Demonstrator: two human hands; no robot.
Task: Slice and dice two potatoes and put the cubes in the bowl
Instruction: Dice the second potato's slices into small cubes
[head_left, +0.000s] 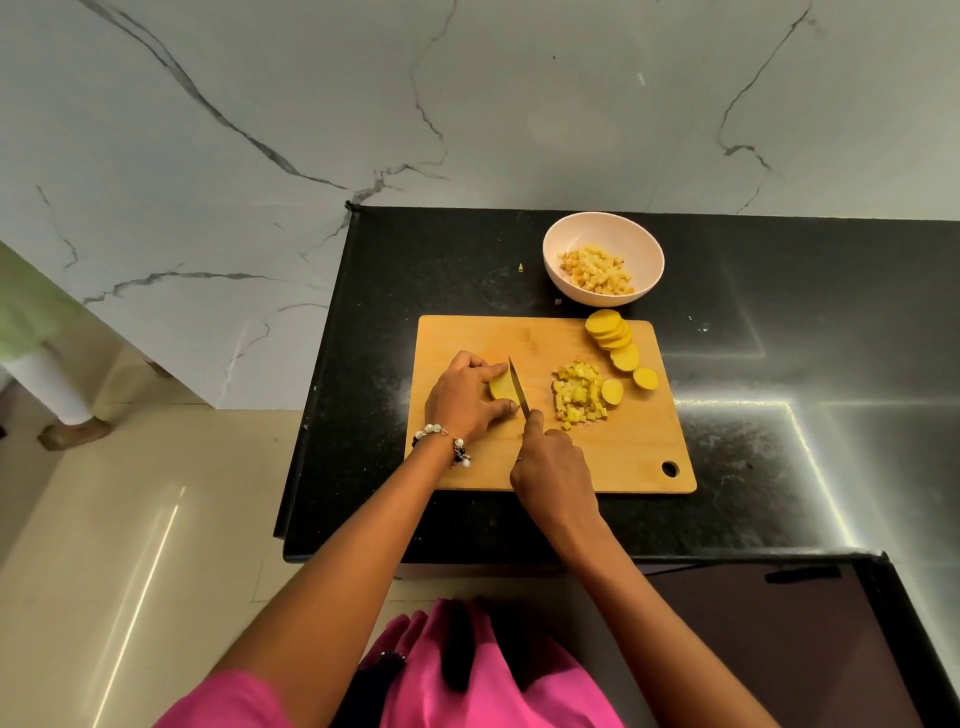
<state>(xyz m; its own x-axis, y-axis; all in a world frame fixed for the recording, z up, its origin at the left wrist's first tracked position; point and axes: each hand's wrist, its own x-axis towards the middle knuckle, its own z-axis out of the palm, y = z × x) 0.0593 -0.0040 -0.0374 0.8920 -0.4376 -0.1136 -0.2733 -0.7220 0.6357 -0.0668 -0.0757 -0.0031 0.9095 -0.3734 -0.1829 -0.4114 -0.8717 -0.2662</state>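
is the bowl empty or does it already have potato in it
Partly filled: the bowl holds a layer of potato cubes across its bottom.

The scene is being viewed from one head-worn camera, looking forward and down, close above the board (550, 405), which is lying under the fingers (493, 371).

knife handle (535, 441) hidden inside right hand (553, 467), potato piece (501, 387) half covered

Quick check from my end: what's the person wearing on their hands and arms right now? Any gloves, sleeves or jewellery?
No gloves. Both forearms are bare. The left hand has a beaded bracelet at the wrist, with pale pearl-like and dark beads. The right hand shows what looks like a thin ring on one finger. A bright pink garment covers the upper body.
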